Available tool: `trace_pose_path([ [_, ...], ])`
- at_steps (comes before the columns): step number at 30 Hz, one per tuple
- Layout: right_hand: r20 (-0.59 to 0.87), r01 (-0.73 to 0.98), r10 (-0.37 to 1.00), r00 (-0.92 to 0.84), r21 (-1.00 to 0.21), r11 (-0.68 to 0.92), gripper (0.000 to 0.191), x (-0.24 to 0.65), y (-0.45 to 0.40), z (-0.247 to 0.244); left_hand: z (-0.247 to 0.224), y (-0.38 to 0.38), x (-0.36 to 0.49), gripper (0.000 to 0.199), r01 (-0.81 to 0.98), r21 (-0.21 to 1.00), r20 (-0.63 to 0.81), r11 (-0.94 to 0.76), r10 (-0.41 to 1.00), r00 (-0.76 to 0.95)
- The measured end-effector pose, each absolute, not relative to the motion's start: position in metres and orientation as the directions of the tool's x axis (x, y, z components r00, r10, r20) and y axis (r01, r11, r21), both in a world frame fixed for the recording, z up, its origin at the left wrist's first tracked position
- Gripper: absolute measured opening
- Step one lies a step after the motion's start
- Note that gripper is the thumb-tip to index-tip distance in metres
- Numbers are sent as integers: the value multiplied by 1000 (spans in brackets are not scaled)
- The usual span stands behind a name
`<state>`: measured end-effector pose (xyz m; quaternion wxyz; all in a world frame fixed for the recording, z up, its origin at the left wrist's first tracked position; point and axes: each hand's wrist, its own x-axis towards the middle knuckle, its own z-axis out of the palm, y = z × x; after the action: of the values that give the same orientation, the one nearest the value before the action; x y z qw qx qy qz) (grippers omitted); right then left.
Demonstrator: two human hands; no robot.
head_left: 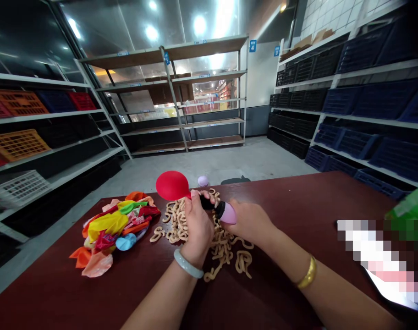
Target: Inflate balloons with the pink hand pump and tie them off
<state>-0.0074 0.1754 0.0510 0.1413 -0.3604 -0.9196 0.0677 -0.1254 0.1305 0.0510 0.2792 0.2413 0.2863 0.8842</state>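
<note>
My left hand (198, 224), a pale bangle at its wrist, pinches the neck of a partly inflated red balloon (172, 185). Its fingers also meet the black front part of a hand balloon pump (228, 213), which lies level between both hands. Around the pump's light purple end wraps my right hand (250, 222), with a gold bracelet on that arm. Under the hands spreads a heap of tan curly loops (222, 252), partly covered by them. Left of the heap is a pile of limp balloons (107, 224) in yellow, orange, red, green and blue.
A dark red table (298, 197) carries everything. At its right side lie a blurred-out phone-like object (384, 270) and something green (411, 206). A small purple round thing (202, 181) shows near the far edge. Metal shelves (209, 123) and crates (377, 101) stand beyond.
</note>
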Motion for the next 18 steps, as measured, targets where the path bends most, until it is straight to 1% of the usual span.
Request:
trace_pose_path([
  [3,228,616,672,-705,-272,739,35,-9,175,51,59,126,-132,24,-338,644,294,-686,630,-719],
  [6,233,602,661,-714,-279,748,38,-8,178,51,70,119,-154,23,-302,631,332,-714,600,-728],
  [12,228,589,624,-747,-208,781,41,-1,191,48,80,109,-205,21,-200,583,332,-787,455,-826],
  [14,214,609,636,-742,-183,772,46,0,194,47,76,111,-206,20,-178,569,307,-803,408,-860],
  [16,199,626,647,-736,-166,762,52,-1,194,46,69,116,-197,20,-177,569,277,-803,389,-879],
  [18,195,632,652,-733,-160,758,53,-2,191,47,60,123,-179,19,-203,582,261,-788,417,-871],
])
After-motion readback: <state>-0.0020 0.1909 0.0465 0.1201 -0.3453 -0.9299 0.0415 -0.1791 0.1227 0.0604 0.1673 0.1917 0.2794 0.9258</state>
